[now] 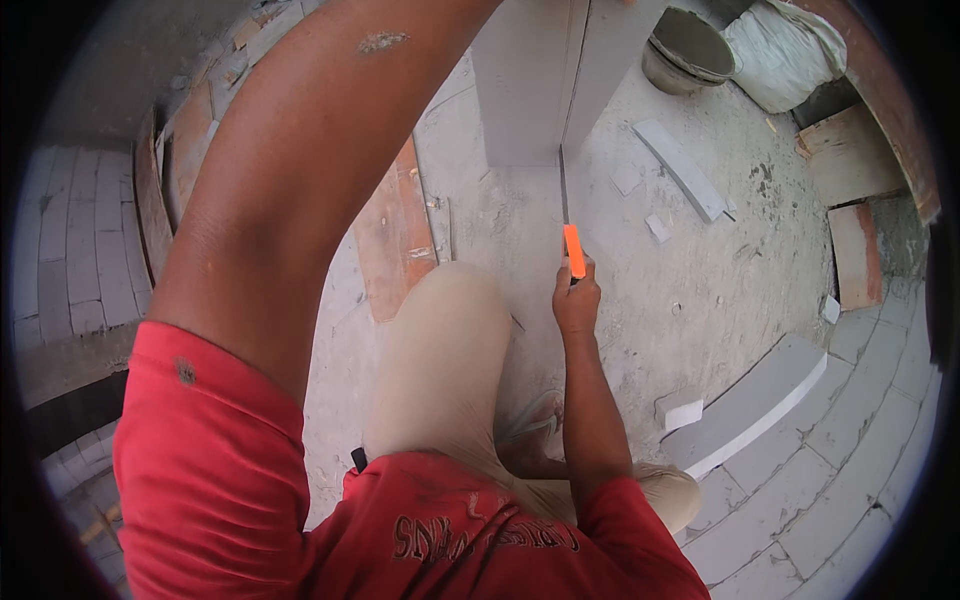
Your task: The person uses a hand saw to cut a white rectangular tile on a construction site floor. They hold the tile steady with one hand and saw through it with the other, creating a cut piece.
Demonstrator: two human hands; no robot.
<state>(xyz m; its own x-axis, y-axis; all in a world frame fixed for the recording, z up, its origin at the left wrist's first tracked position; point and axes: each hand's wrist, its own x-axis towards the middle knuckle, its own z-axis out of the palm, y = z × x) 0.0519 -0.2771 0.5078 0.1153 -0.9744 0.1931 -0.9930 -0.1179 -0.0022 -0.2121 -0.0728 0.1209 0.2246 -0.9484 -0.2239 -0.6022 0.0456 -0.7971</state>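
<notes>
My right hand [577, 300] is closed around the orange handle of a handsaw [566, 200]. The thin dark blade runs up into a narrow cut in a tall light-grey lightweight block [520, 100], which stands ahead of me. A dark line continues from the blade up along the block. My left arm [300, 150] stretches up across the picture and leaves it at the top edge, beside the block. The left hand itself lies outside the picture.
A bucket [685, 60] and a white sack [785, 55] stand at the far right. A cut block strip [680, 170] and small offcuts lie on the concrete floor. Wooden boards [395, 235] are at left, more boards [855, 255] at right. A long slab [750, 400] lies near my right knee.
</notes>
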